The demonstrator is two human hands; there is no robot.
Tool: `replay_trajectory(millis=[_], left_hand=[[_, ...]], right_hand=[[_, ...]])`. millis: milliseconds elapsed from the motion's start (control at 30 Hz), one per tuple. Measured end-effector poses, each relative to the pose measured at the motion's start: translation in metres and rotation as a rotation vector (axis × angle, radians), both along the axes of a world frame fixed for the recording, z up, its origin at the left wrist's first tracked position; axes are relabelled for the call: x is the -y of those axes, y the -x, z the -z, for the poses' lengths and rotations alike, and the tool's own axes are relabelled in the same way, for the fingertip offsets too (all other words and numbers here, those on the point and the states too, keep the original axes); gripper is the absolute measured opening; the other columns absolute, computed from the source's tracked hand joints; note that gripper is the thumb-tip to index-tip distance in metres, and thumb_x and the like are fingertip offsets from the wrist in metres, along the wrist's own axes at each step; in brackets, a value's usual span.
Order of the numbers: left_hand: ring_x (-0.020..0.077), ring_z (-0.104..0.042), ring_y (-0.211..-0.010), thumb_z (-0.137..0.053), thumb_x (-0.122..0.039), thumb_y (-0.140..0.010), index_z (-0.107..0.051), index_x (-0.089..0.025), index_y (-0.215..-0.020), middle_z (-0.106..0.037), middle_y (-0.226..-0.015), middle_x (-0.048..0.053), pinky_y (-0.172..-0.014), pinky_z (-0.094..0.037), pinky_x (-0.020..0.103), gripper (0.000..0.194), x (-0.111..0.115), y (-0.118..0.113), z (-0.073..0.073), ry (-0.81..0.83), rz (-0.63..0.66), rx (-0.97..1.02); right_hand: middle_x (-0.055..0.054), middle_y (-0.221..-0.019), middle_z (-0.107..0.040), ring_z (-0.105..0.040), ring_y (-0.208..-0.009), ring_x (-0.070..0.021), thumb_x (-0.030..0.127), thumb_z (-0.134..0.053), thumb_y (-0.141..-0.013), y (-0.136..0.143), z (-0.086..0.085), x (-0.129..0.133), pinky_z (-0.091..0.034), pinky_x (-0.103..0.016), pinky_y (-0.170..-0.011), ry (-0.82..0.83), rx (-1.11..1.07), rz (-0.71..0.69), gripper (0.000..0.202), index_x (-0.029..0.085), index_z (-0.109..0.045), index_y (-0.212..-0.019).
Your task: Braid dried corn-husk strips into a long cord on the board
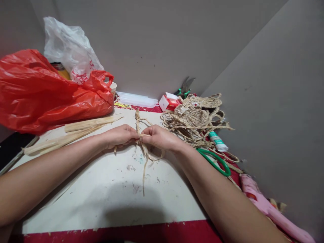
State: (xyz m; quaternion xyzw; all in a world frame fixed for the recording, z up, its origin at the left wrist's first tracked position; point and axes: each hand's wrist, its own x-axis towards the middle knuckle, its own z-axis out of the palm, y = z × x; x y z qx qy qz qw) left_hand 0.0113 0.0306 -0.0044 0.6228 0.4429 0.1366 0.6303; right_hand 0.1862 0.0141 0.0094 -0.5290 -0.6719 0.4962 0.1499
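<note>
A short braid of dry, straw-coloured fibre (137, 122) runs away from me at the middle of the white board (101, 206). My left hand (121, 136) pinches it from the left, thumb and fingers closed near its lower end. From the right, my right hand (157, 136) pinches the same spot, its fingertips almost touching the left ones. Loose fibre strands (144, 172) hang from between the hands toward me. Beyond my left forearm lie flat dry leaf strips (83, 125).
A red plastic bag (50, 98) and a clear bag (68, 44) stand at left. At right are a heap of braided cord (194, 116), green-handled scissors (215, 162), pruning shears (184, 88), a glue tube (218, 141) and a pink glue gun (268, 202). Grey walls close off the back and right.
</note>
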Motion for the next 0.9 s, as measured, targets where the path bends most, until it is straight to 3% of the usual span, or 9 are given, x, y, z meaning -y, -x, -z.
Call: replay_trajectory(millis=[200,333,500,733,900], left_hand=[[0.005,-0.017,-0.032,-0.051,-0.024,-0.074,-0.048,-0.017,-0.056,-0.027,-0.039,-0.007,-0.035,-0.01,0.023,0.019,0.001,-0.005,-0.003,0.048,-0.035,0.019],[0.0052,-0.017,-0.031,-0.05,-0.025,-0.075,-0.05,-0.017,-0.056,-0.027,-0.037,-0.007,-0.035,-0.01,0.024,0.02,0.005,-0.006,-0.005,0.018,-0.084,0.037],[0.0051,-0.017,-0.031,-0.051,-0.027,-0.076,-0.052,-0.017,-0.059,-0.027,-0.034,-0.008,-0.036,-0.008,0.024,0.02,0.009,-0.006,-0.004,-0.035,-0.128,-0.017],[0.0045,-0.02,-0.032,-0.052,-0.024,-0.072,-0.039,-0.019,-0.051,-0.029,-0.038,-0.007,-0.035,-0.01,0.024,0.026,0.008,-0.004,0.007,-0.012,-0.154,0.115],[0.004,-0.019,-0.033,-0.051,-0.024,-0.071,-0.035,-0.019,-0.049,-0.028,-0.039,-0.007,-0.035,-0.008,0.023,0.027,0.009,-0.004,0.004,0.081,-0.163,0.185]], right_hand=[[0.006,-0.048,-0.037,-0.032,-0.044,-0.0059,0.032,-0.053,-0.074,0.006,-0.003,0.006,-0.023,-0.02,-0.043,-0.127,0.162,-0.008,0.023,0.016,-0.047,-0.059],[0.004,-0.053,-0.036,-0.031,-0.047,-0.0066,0.035,-0.05,-0.078,-0.001,-0.013,0.005,-0.023,-0.021,-0.044,-0.172,0.214,-0.12,0.026,0.015,-0.05,-0.062],[0.002,-0.055,-0.041,-0.034,-0.05,-0.0082,0.027,-0.045,-0.081,-0.006,-0.023,0.005,-0.026,-0.022,-0.047,-0.249,0.349,-0.155,0.023,0.014,-0.054,-0.064],[-0.001,-0.059,-0.05,-0.04,-0.053,-0.0094,0.023,-0.039,-0.082,0.013,-0.016,0.023,-0.028,-0.022,-0.051,-0.361,0.387,-0.194,0.024,0.015,-0.051,-0.063],[-0.007,-0.067,-0.06,-0.046,-0.057,-0.0116,0.023,-0.038,-0.083,0.022,-0.015,0.032,-0.028,-0.024,-0.054,-0.447,0.547,-0.183,0.027,0.014,-0.058,-0.068]])
